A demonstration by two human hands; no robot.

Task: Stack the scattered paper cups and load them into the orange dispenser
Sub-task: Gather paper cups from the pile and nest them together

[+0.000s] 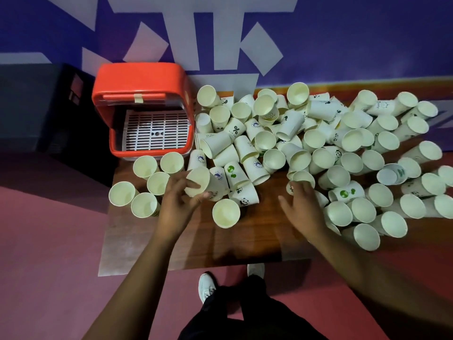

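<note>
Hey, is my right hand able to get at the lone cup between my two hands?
Probably yes: the right hand is open and holds nothing, and only bare table lies between it and the lone cup, so nothing looks to be blocking.

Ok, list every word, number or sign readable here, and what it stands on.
"%" and "NICE DA…", the end cut off: on a lying cup in the pile.
Blue round logos on several cups: lettering too small to read.
Big white shapes on the wall: cropped, no readable word.
</note>
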